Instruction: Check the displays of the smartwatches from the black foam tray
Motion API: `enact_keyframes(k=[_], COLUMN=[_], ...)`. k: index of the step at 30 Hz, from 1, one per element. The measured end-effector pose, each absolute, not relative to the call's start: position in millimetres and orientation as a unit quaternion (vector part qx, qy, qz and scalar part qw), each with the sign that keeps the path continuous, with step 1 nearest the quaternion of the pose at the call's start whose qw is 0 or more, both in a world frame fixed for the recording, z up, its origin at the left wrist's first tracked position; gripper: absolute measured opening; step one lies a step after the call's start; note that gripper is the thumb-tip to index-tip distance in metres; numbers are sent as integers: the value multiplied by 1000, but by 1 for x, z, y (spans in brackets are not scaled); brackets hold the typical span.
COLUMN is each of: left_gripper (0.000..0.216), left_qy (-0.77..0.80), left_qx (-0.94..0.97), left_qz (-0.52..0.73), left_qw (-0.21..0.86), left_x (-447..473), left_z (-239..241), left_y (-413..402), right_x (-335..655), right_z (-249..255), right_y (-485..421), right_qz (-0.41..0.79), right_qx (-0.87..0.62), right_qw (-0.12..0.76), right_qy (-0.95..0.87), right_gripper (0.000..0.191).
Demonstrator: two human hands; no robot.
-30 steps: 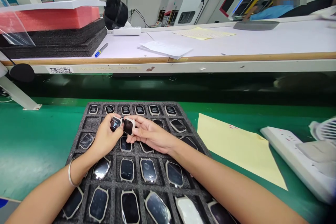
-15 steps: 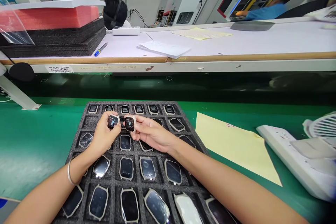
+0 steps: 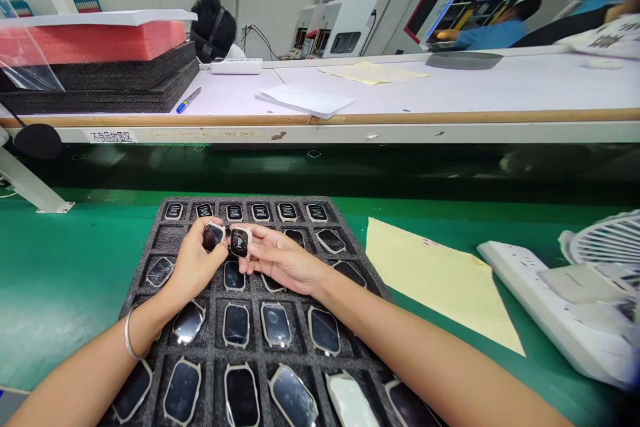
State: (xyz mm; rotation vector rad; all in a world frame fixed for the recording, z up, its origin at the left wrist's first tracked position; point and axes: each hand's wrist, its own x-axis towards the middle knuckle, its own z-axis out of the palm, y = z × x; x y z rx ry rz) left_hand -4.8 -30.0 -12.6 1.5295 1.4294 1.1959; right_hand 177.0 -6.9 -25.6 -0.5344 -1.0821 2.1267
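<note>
The left hand (image 3: 193, 265) is closed around a small watch (image 3: 213, 237), its screen dark, fingers and thumb gripping the case. The right hand (image 3: 283, 259) pinches a second watch (image 3: 240, 242) between thumb and fingers, its screen lit with a small picture; the lower fingers are loosely curled. Both watches are held face up, just beside each other, over the far part of the foam tray (image 3: 167, 238); whether they touch, I cannot tell. A bracelet (image 3: 131, 333) circles the left wrist.

The tray is divided into square pockets. Its far row holds six watches (image 3: 261, 212) with lines of white text on their screens. In its nearer rows lie dark-screened watches (image 3: 235, 325), some straight, others turned at an angle; the hands and forearms hide several pockets. In the tray's nearest row, one white piece (image 3: 351, 401) shows a pale surface.

Right of the tray, a yellow sheet (image 3: 440, 280) lies on the green table (image 3: 75, 267), with a white power strip (image 3: 530, 297) farther right. Beyond the tray, a shelf (image 3: 390, 97) bears a foam stack (image 3: 100, 83), a pen (image 3: 189, 100) and white papers (image 3: 305, 100).
</note>
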Motion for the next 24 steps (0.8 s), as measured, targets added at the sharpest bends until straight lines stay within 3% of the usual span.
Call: enact_keyframes(k=[24], left_gripper=[34], left_qy=[555], left_qx=[592], left_qz=[466], left_qw=[352], left_x=[-7], left_z=[-13], left_y=[-30], right_x=[178], right_z=[-22], right_y=[-8], right_qz=[818], right_qx=[-202], right_qw=[331], right_qy=[-425], right_gripper=[53])
